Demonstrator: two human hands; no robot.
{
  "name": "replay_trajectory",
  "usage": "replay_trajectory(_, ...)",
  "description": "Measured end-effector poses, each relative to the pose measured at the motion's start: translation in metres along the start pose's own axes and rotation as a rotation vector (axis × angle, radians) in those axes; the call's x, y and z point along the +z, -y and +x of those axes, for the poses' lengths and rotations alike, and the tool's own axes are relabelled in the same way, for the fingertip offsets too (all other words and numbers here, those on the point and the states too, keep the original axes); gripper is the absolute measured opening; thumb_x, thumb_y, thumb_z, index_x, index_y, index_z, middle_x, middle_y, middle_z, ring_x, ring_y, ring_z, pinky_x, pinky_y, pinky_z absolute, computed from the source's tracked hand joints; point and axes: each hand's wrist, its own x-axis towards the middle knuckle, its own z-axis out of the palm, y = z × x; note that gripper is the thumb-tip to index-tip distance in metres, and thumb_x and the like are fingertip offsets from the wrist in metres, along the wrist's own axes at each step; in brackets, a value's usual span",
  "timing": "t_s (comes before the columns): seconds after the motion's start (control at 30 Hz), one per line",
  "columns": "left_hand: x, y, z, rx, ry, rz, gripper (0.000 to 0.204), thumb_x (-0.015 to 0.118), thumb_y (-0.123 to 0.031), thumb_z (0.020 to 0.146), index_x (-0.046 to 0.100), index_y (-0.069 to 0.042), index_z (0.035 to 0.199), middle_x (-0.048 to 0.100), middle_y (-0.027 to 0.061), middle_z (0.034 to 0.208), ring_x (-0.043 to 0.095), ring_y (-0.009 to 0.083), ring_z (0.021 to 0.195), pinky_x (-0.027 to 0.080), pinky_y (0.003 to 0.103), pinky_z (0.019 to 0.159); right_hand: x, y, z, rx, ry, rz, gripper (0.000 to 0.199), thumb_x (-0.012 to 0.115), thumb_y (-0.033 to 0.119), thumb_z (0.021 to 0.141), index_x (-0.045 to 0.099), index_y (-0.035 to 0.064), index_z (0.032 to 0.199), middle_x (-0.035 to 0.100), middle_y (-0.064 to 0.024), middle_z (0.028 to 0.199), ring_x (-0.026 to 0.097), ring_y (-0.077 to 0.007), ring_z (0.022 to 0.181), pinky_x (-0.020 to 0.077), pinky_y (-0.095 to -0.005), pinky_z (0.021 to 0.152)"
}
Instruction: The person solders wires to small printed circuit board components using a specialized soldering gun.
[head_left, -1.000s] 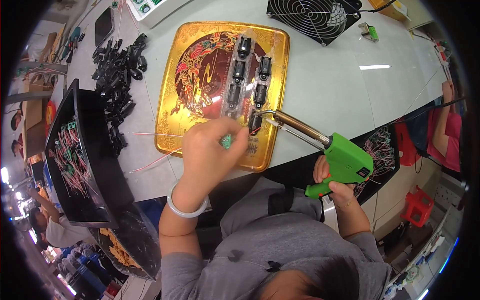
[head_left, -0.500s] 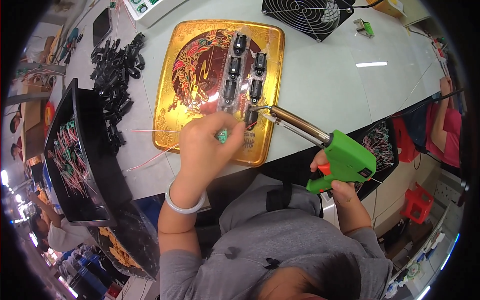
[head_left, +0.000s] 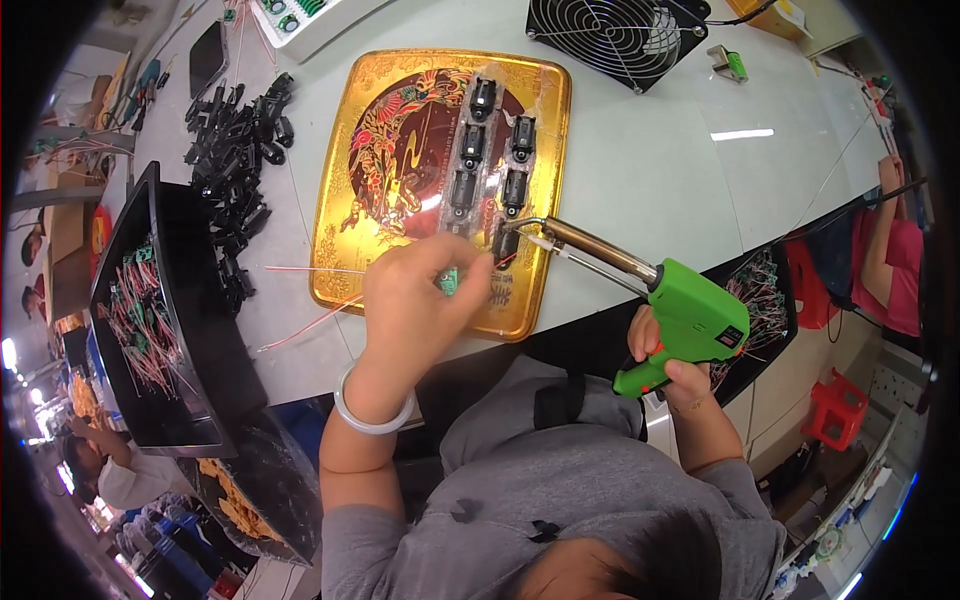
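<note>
Six black plastic housings show in two columns on an embossed gold tin lid, along clear, shiny strips. The left hand is curled, thumb and forefinger brought together in a pinch beside the lowest housing of the right column; a small green circuit board is held within the curl. A thin red wire runs from the fingertips toward that housing, while red-and-white leads trail out left past the wrist. The right hand has its fingers wrapped around the grip of a green soldering gun, its bent metal tip at the upper end of the same housing; whether they touch, I cannot tell.

Fingers cover most of the board, and the wire's end is too small to make out. The black fan is cut off above. The lid has rounded corners and a raised, coloured figure on dark red; a smooth, pale bangle rings the left wrist.
</note>
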Motion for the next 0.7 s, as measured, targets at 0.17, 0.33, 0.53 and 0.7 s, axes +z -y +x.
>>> replay_trajectory(0.17,0.0,0.0,0.0,0.018,-0.012,-0.003,0.01,0.066,-0.012,0.07,0.06,-0.006,0.066,0.059,0.007,0.06,0.056,0.0227,0.051,0.042,0.031,0.048,0.002,0.0,0.002,0.008,0.007,0.005,0.034,0.058,0.036,0.066,0.048,0.005,0.072,0.047,-0.0062,0.063,0.044,-0.0165,0.058,0.0347,-0.0266,0.054)
replay_trajectory(0.33,-0.001,-0.002,0.0,0.008,0.0,-0.005,0.01,0.066,-0.011,0.069,0.059,-0.005,0.066,0.059,0.0069,0.06,0.056,0.0226,0.051,0.042,0.03,0.049,-0.009,-0.006,-0.002,0.002,0.072,0.037,0.031,0.059,0.031,0.068,0.05,0.0039,0.08,0.048,-0.0068,0.07,0.046,-0.0172,0.063,0.036,-0.0283,0.057)
replay_trajectory(0.53,-0.001,-0.001,-0.001,0.014,0.009,0.022,0.009,0.067,-0.01,0.069,0.059,-0.005,0.066,0.059,0.0069,0.059,0.056,0.0221,0.051,0.042,0.03,0.049,-0.011,-0.011,-0.004,-0.001,0.15,0.088,0.029,0.059,0.026,0.072,0.051,0.0023,0.085,0.05,-0.0076,0.076,0.048,-0.0179,0.068,0.0368,-0.0301,0.061)
replay_trajectory(0.7,0.0,-0.001,-0.001,0.002,-0.001,0.0,0.01,0.067,-0.009,0.068,0.059,-0.005,0.065,0.058,0.007,0.059,0.056,0.0216,0.05,0.042,0.03,0.048,-0.012,-0.012,-0.005,0.023,0.15,0.089,0.027,0.059,0.025,0.071,0.052,0.0021,0.084,0.049,-0.0078,0.076,0.047,-0.0179,0.068,0.0365,-0.0305,0.062)
